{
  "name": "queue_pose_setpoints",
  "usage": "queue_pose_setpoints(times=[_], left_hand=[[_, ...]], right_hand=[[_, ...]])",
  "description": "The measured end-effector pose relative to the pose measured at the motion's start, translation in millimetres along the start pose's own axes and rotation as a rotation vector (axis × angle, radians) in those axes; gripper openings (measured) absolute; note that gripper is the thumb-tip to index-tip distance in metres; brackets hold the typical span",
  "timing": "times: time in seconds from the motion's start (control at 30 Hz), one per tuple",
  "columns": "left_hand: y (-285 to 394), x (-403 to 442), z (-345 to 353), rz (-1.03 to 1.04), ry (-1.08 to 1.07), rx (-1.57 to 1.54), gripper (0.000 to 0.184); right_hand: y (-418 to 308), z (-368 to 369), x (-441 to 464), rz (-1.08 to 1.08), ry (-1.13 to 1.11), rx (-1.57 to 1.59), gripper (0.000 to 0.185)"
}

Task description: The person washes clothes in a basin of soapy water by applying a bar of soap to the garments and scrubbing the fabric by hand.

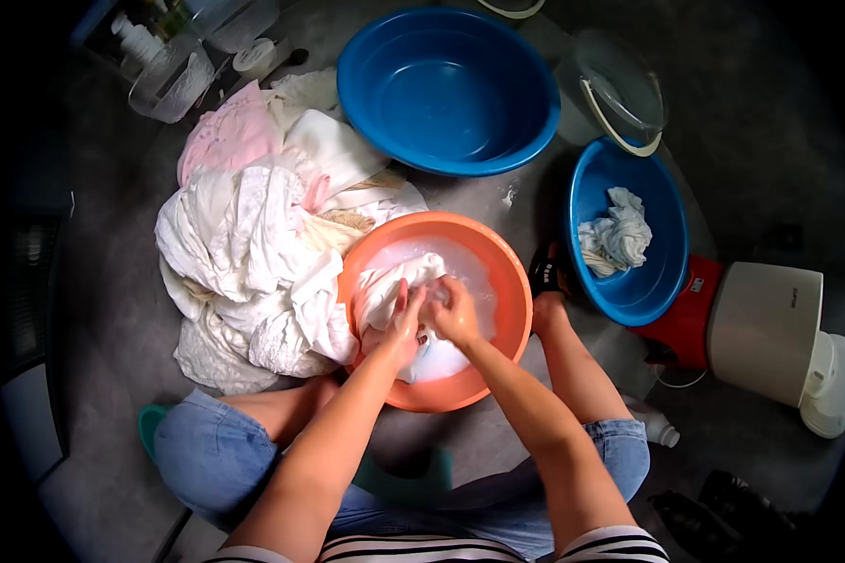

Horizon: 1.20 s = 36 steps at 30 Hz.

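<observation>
An orange basin [510,298] of cloudy, sudsy water stands between my legs. White cloth [377,287] lies bunched in it, partly under the water. My left hand [404,317] is over the cloth, touching it, with its fingers stretched out. Facing it, my right hand [455,312] is at the cloth's right side, its fingers loosely bent and apart. Both hands look wet, and neither visibly grips the cloth. Part of the cloth behind and beneath them is hidden.
A heap of white laundry [239,244] with a pink piece [230,134] lies left of the basin. Behind stands a large blue basin [451,94]; a smaller blue basin [629,298] at right holds crumpled cloth [618,233]. A red-and-white appliance [760,319] and a white bottle [655,424] are further right.
</observation>
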<state>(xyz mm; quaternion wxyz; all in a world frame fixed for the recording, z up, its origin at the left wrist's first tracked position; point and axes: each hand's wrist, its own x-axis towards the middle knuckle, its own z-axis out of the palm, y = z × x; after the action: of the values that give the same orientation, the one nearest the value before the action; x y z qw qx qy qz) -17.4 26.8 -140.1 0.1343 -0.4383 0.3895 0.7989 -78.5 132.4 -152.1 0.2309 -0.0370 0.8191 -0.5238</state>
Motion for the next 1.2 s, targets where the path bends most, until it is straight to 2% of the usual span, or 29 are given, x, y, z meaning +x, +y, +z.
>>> queue_pose_setpoints(times=[0.03, 0.07, 0.1, 0.13, 0.2, 0.23, 0.33, 0.43, 0.47, 0.5, 0.57, 0.6, 0.63, 0.67, 0.7, 0.77, 0.8, 0.87, 0.97, 1.03, 1.07, 1.1, 1.17, 1.2], left_hand=[[15, -2, 3, -0.088, 0.020, -0.163, 0.075], [21, 4, -6, 0.017, -0.068, -0.186, 0.068], [25, 10, -18, 0.100, -0.122, -0.223, 0.056], [24, 18, -31, 0.284, -0.154, -0.203, 0.043], [12, 34, -48, 0.596, -0.119, -0.073, 0.025], [8, 41, -50, 0.498, -0.169, -0.172, 0.024], [-8, 64, -54, 0.284, -0.356, -0.570, 0.026], [-5, 45, -51, -0.067, -0.064, -0.629, 0.027], [3, 37, -38, -0.039, -0.103, -0.541, 0.026], [-4, 38, -33, -0.021, 0.061, -0.383, 0.027], [-4, 31, -18, 0.034, 0.133, -0.166, 0.030], [18, 7, -5, 0.038, 0.138, -0.088, 0.035], [6, 17, -9, 0.348, 0.193, 0.248, 0.045], [-8, 24, -15, 0.388, 0.166, 0.361, 0.054], [-7, 20, -15, 0.429, 0.138, 0.474, 0.063], [-21, 24, -24, 0.439, 0.107, 0.695, 0.071], [-19, 22, -24, 0.350, 0.096, 0.688, 0.074], [-15, 18, -24, 0.201, 0.047, 0.453, 0.073], [3, 8, -17, -0.086, 0.053, 0.030, 0.076], [11, 18, -21, 0.087, 0.070, -0.069, 0.073], [3, 38, -39, 0.213, -0.140, -0.228, 0.064], [25, 18, -36, 0.057, -0.286, -0.571, 0.054], [18, 42, -57, 0.211, -0.347, -0.327, 0.050], [0, 57, -57, 0.186, -0.355, -0.412, 0.045]], right_hand=[[-10, 9, -9, -0.044, -0.144, 0.223, 0.022], [-46, 5, -22, -0.346, -0.189, 0.026, 0.019], [-76, 11, -39, -0.243, -0.299, 0.073, 0.017], [-84, 22, -41, -0.532, -0.265, 0.005, 0.017], [-96, 32, -44, -0.575, -0.325, -0.282, 0.025], [-99, 35, -42, -0.609, -0.338, -0.465, 0.028], [-76, 40, -19, -0.705, -0.171, -0.540, 0.025], [-47, 38, -13, -0.566, -0.133, -0.522, 0.025], [-31, 31, -2, -0.387, -0.044, -0.534, 0.025], [-13, 21, 10, -0.211, 0.045, -0.540, 0.025], [8, -5, 19, 0.155, 0.101, -0.631, 0.028], [14, -9, 19, 0.070, 0.142, -0.636, 0.030], [21, -11, 14, -0.016, 0.184, -0.638, 0.033], [29, -12, 7, -0.100, 0.226, -0.637, 0.037], [38, -11, 2, -0.267, -0.003, -0.779, 0.043], [51, -18, -1, -0.393, -0.295, -0.681, 0.040], [60, -15, 3, -0.217, -0.203, -0.613, 0.038], [82, -8, 13, 0.130, -0.019, -0.468, 0.034], [15, 7, -3, -0.051, -0.012, -0.251, 0.027], [-35, 9, -21, -0.266, -0.224, -0.093, 0.028], [-49, 11, -30, -0.374, -0.344, -0.101, 0.025], [-69, 11, -35, -0.511, -0.417, -0.122, 0.022], [-95, 14, -44, -0.481, -0.504, -0.206, 0.021], [-90, 16, -41, -0.563, -0.501, -0.384, 0.018]])
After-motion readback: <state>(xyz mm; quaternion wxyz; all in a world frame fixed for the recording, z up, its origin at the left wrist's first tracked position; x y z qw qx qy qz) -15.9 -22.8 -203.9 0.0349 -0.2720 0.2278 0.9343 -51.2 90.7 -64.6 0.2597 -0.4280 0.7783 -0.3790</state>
